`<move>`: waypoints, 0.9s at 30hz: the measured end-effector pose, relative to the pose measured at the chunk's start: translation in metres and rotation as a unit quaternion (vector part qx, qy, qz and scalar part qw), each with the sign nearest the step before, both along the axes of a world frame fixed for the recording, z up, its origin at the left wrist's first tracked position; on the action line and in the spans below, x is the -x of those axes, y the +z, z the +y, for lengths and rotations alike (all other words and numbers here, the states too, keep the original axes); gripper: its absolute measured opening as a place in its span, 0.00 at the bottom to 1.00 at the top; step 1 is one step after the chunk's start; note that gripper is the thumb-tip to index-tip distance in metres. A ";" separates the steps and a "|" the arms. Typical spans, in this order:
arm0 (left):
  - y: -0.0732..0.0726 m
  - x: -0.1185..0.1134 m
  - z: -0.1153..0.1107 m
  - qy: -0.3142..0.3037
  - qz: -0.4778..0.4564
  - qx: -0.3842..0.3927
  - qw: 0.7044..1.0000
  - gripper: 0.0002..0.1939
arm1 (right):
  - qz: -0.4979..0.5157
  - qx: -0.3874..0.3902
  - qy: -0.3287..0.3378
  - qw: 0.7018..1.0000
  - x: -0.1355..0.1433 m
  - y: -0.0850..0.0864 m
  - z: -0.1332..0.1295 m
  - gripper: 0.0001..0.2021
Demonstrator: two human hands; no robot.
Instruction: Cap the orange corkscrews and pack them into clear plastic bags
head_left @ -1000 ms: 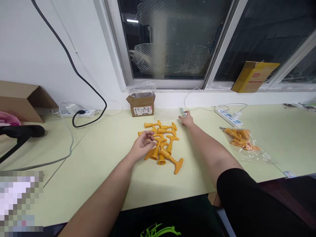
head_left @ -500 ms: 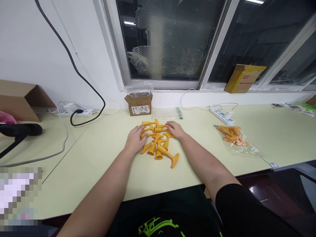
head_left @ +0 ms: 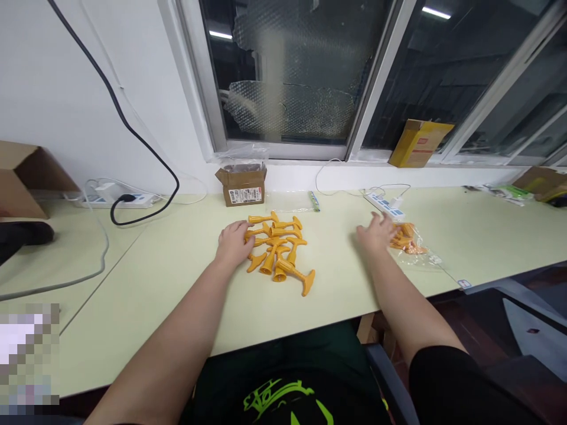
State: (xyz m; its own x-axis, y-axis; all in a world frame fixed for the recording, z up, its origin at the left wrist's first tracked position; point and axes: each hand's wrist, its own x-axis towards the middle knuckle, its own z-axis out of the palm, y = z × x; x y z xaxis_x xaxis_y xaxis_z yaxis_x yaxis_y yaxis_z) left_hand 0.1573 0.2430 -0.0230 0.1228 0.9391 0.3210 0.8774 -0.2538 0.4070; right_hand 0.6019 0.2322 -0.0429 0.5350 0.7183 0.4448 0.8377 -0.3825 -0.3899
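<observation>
A loose pile of yellow plastic T-handled pieces (head_left: 289, 233), each with a flared, cone-like end, lies on the pale table. My left hand (head_left: 234, 241) rests against the pile's left side, fingers stretched out and touching the nearest pieces. Apart from the pile, my right hand (head_left: 375, 234) is over the table with its fingers spread, holding nothing. Just beyond those fingers lies a clear plastic bag (head_left: 420, 258) with more yellow pieces (head_left: 402, 236) inside, partly covered by the hand.
Behind the pile stand a small open cardboard box (head_left: 243, 188) and a flat clear plastic sleeve (head_left: 292, 202). Power strips (head_left: 384, 205) and cables run along the wall. A larger cardboard box (head_left: 31, 177) is at far left, and a yellow box (head_left: 419, 143) leans on the window.
My right hand has left the pile's right side and moved right, up to the bag, with its fingers opening. My left hand stays at the pile. The view has turned slightly right.
</observation>
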 end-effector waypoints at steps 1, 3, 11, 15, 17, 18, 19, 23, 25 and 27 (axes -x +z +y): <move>0.001 -0.002 0.006 -0.002 0.009 0.001 1.000 0.23 | 0.011 0.030 -0.052 0.998 -0.016 0.001 -0.007 0.35; 0.004 -0.007 0.019 -0.008 0.038 0.017 0.999 0.27 | 0.045 0.113 -0.102 0.987 -0.040 -0.001 -0.016 0.37; 0.011 -0.027 0.059 -0.004 0.124 0.122 0.985 0.31 | -0.042 0.145 0.110 0.982 -0.009 -0.016 -0.028 0.28; 0.010 -0.022 0.054 -0.028 0.129 0.112 0.985 0.29 | -0.043 0.086 0.302 0.948 0.027 -0.015 -0.036 0.25; 0.009 -0.017 0.048 -0.045 0.130 0.104 0.985 0.29 | -0.028 0.048 0.379 0.924 0.038 -0.013 -0.041 0.25; 0.009 -0.014 0.045 -0.053 0.131 0.100 0.985 0.28 | -0.022 0.031 0.402 0.915 0.042 -0.012 -0.042 0.26; 0.009 -0.011 0.041 -0.059 0.132 0.096 0.985 0.28 | -0.019 0.020 0.414 0.910 0.045 -0.011 -0.044 0.28; 0.007 -0.007 0.027 -0.076 0.127 0.081 0.986 0.26 | -0.005 0.065 0.354 0.933 0.050 -0.007 -0.047 0.33; 0.005 -0.009 0.021 -0.082 0.120 0.074 0.987 0.25 | 0.022 0.098 0.313 0.944 0.051 -0.006 -0.047 0.32; 0.003 -0.012 0.016 -0.089 0.111 0.069 0.987 0.25 | 0.038 0.113 0.282 0.952 0.051 -0.004 -0.046 0.28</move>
